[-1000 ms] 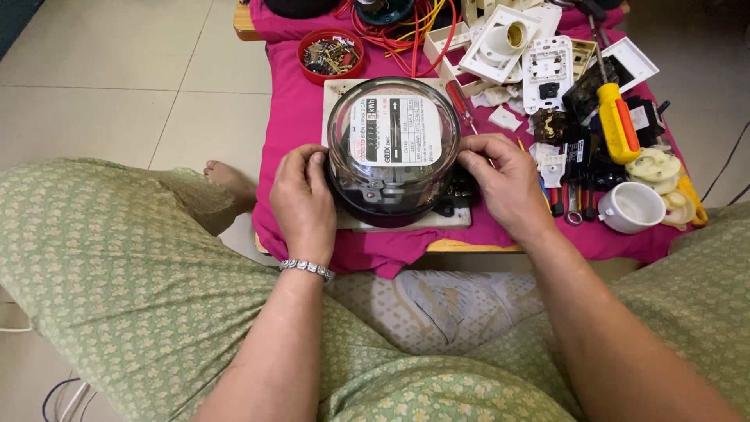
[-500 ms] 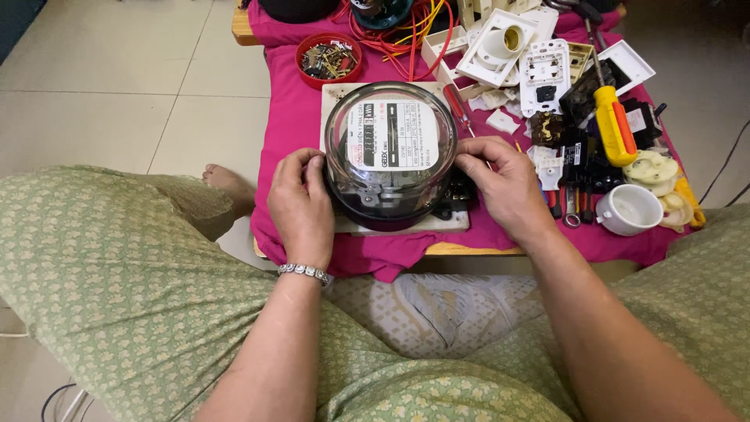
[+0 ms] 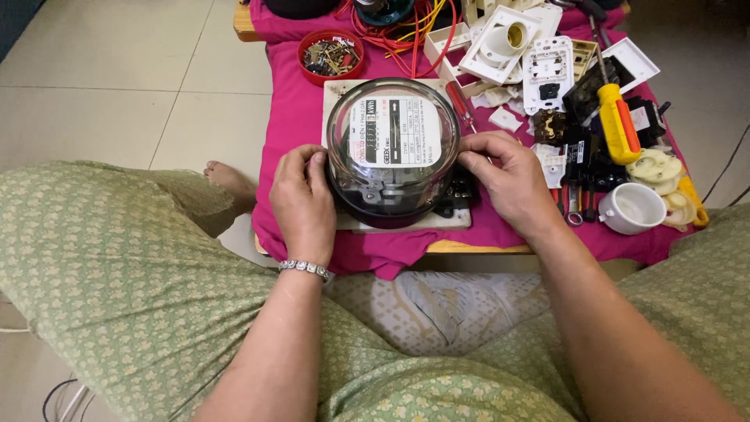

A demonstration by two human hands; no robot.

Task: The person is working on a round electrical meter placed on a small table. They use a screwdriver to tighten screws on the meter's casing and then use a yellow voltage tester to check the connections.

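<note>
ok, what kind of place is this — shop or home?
Likely a home repair corner rather than a shop: a low table under a pink cloth on a tiled floor, crowded with switch plates, wires and a screwdriver. Both hands hold a round electricity meter.

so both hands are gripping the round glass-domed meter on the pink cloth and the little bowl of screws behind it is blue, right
Not quite: the bowl of screws is red, not blue, as the head view shows. The rest holds: the left hand and the right hand grip the round glass-domed meter from either side, on the pink cloth.
</note>
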